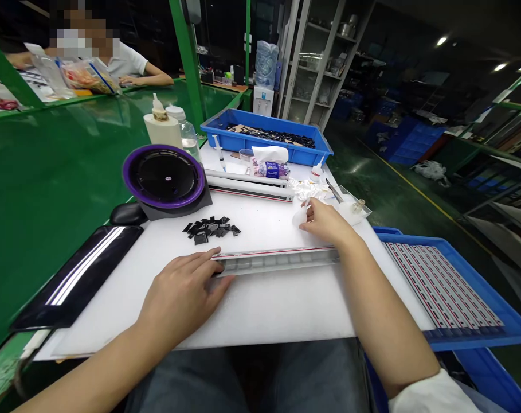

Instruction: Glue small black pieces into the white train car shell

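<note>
My left hand (180,289) has its thumb and fingers closed round the left end of a long silvery bar (277,262) with a red line along its edge. The bar lies crosswise on the white tabletop (260,312). Beyond its right end, my right hand (326,221) pinches a small whitish translucent object (300,216); its kind is unclear, partly behind the fingers. A loose pile of small black rectangular pieces (211,229) rests behind the bar, near my left hand. Crumpled white film (309,189) and tweezers (335,191) lie behind my right hand.
A round black device with a purple rim (129,178) stands left. Two more bars (249,191) and a tissue pack (271,167) lie behind. A blue bin (211,129) is at the back; finished-looking bars (445,284) fill a tray at right. A person (133,60) sits far left.
</note>
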Action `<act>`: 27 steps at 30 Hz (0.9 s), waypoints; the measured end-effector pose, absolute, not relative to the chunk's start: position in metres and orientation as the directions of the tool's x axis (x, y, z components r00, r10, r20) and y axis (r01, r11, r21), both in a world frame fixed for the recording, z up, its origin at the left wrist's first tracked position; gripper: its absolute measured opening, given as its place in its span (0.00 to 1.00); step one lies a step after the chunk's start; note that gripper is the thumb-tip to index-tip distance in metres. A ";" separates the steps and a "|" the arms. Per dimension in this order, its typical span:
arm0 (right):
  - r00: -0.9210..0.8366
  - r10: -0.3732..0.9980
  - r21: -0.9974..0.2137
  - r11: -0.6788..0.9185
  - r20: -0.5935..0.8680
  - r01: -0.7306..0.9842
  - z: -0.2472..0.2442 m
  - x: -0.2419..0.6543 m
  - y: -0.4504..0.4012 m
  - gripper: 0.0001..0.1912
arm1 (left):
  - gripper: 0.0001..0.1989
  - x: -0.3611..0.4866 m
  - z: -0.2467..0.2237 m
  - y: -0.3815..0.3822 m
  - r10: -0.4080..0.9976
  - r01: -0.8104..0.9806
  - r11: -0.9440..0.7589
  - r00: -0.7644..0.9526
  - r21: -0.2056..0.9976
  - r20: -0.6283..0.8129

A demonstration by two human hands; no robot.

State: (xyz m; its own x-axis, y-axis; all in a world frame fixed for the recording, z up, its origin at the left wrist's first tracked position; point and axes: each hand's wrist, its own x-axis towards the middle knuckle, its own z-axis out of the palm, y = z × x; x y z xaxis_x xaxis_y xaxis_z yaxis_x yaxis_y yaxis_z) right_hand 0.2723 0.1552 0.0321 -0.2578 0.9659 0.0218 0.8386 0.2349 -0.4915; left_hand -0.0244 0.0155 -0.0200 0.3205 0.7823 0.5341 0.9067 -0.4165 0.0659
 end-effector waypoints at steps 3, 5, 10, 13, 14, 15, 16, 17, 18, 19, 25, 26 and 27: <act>-0.185 0.971 -0.632 0.239 0.152 0.737 0.044 0.301 0.159 0.26 | 0.12 -0.025 -0.020 0.016 0.775 0.901 -0.428 0.327 0.069 0.541; 0.134 0.913 -0.665 0.174 0.385 0.726 0.050 0.329 0.165 0.21 | 0.11 -0.026 -0.021 0.016 0.774 0.900 -0.430 0.327 0.072 0.542; 0.574 0.684 -0.697 -0.133 0.450 0.705 0.046 0.383 0.181 0.22 | 0.11 -0.026 -0.022 0.017 0.770 0.901 -0.428 0.321 0.073 0.552; 0.476 0.814 -0.650 -0.167 0.333 0.741 0.038 0.388 0.185 0.16 | 0.11 -0.026 -0.024 0.018 0.776 0.905 -0.418 0.313 0.075 0.547; 0.453 0.830 -0.636 -0.163 0.325 0.754 0.036 0.387 0.185 0.14 | 0.10 -0.027 -0.024 0.018 0.778 0.906 -0.416 0.310 0.077 0.546; 0.446 0.831 -0.626 -0.159 0.332 0.763 0.035 0.384 0.186 0.12 | 0.10 -0.027 -0.024 0.018 0.779 0.906 -0.416 0.311 0.077 0.544; 0.453 0.818 -0.619 -0.159 0.354 0.769 0.035 0.382 0.186 0.12 | 0.10 -0.027 -0.024 0.018 0.778 0.905 -0.418 0.313 0.077 0.545; 0.472 0.790 -0.612 -0.160 0.391 0.775 0.035 0.380 0.186 0.12 | 0.10 -0.027 -0.024 0.018 0.777 0.904 -0.421 0.316 0.076 0.545; 0.496 0.750 -0.605 -0.161 0.439 0.780 0.036 0.378 0.185 0.12 | 0.10 -0.027 -0.023 0.018 0.773 0.903 -0.424 0.318 0.073 0.549; 0.517 0.706 -0.600 -0.163 0.483 0.783 0.037 0.376 0.184 0.13 | 0.11 -0.026 -0.023 0.018 0.770 0.902 -0.426 0.321 0.070 0.552; 0.390 0.805 -0.636 -0.020 0.447 0.771 0.052 0.370 0.167 0.13 | 0.11 -0.024 -0.021 0.016 0.763 0.908 -0.417 0.319 0.051 0.563; 0.327 0.834 -0.653 0.051 0.445 0.756 0.056 0.367 0.163 0.13 | 0.11 -0.024 -0.021 0.016 0.769 0.910 -0.410 0.313 0.054 0.558; 0.263 0.853 -0.667 0.127 0.451 0.734 0.060 0.363 0.160 0.13 | 0.12 -0.023 -0.021 0.016 0.777 0.913 -0.403 0.308 0.058 0.549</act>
